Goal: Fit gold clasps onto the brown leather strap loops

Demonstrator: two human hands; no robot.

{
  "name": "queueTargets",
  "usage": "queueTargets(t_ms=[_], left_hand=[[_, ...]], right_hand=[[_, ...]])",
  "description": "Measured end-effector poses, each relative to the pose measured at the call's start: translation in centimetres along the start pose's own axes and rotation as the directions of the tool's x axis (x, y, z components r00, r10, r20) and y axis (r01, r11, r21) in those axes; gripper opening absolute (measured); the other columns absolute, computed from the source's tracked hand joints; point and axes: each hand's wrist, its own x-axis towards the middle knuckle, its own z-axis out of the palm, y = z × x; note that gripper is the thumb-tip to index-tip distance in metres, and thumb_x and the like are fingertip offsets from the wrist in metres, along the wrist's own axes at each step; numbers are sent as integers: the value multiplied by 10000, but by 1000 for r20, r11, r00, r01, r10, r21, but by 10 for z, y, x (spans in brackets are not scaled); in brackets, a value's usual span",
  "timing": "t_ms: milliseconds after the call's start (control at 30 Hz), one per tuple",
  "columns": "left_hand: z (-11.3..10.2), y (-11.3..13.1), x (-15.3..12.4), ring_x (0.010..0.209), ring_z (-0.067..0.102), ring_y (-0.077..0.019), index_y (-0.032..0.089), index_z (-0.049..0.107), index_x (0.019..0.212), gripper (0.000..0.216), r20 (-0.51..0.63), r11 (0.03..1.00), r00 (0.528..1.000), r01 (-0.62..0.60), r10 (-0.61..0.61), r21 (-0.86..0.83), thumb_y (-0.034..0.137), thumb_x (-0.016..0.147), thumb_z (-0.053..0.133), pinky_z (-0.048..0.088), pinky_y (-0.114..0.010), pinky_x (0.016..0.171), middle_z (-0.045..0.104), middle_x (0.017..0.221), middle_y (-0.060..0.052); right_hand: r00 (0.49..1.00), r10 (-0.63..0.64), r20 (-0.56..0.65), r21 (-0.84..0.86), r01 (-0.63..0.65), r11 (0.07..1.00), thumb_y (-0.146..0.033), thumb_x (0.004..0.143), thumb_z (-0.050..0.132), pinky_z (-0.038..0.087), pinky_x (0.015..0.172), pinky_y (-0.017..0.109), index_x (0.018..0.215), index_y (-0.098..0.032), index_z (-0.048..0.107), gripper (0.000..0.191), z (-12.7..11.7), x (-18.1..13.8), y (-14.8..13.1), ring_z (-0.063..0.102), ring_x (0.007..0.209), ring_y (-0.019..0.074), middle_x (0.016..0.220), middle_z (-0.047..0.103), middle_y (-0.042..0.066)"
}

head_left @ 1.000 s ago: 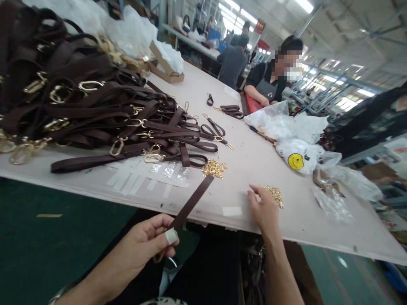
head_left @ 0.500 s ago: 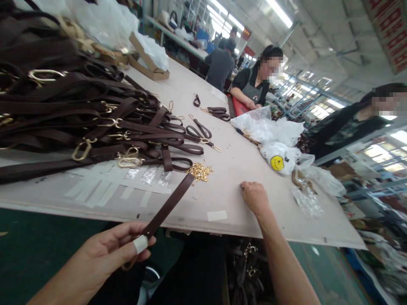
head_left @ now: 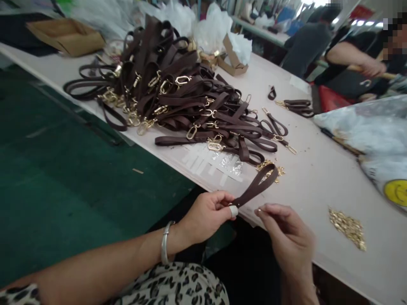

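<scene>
My left hand, with a white wrap on the thumb, grips a dark brown leather strap at its near end. The strap is folded into a loop that points away over the table edge. Close to its right, my right hand is closed in a pinch, apart from the strap. A tiny bright piece shows at those fingertips, too small to name. Behind the loop lies a small heap of gold metal pieces, partly hidden. A second heap of gold pieces sits farther right.
A large pile of brown straps with gold clasps covers the table's left part. Cardboard boxes and plastic bags stand behind. More straps lie near a co-worker's hand. A filled plastic bag occupies the right side.
My right hand has come back from the tabletop to beside the strap, uncovering the right gold heap. The strap, straighter before, now shows as an open loop. My view has swung left.
</scene>
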Motion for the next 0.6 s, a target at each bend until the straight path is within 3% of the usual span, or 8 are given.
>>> queueTargets(t_ms=[67,167,333,467,600], left_hand=[[0,0,-2,767,633,-128,117,732,939,186,20,997,998,-61,60,40,172,767,690,492,-234,745,718,843,-32],[-3,1,-6,780,624,-140,131,732,940,153,42,972,988,-157,152,175,158,814,648,483,-241,732,713,850,-31],[-11,2,-12,761,610,-143,130,726,910,137,92,783,920,-375,382,496,100,839,613,454,-244,712,693,819,-28],[-13,4,-14,779,629,-157,110,704,934,178,201,652,851,-506,486,565,58,859,550,464,-251,728,689,825,-48],[-12,5,-15,784,636,-168,122,689,949,197,241,589,827,-538,508,603,55,866,523,479,-256,735,686,830,-55]], right_hand=[[993,-115,25,18,114,993,-220,845,741,570,731,222,979,-235,701,141,25,-9,-14,694,787,121,912,740,0],[975,-212,60,-17,214,977,-152,862,712,550,753,198,999,-251,691,171,40,-9,-20,676,795,95,918,727,-22],[951,-293,103,-19,296,955,-89,854,696,559,762,220,979,-240,683,196,36,-8,-23,685,805,112,924,723,-13],[924,-367,112,-84,377,923,-67,859,665,570,781,273,943,-244,679,197,34,-9,-33,701,811,145,910,730,-7],[932,-351,96,-199,363,910,-110,876,657,561,722,272,927,-260,679,160,36,-11,-40,703,769,153,897,736,-10]])
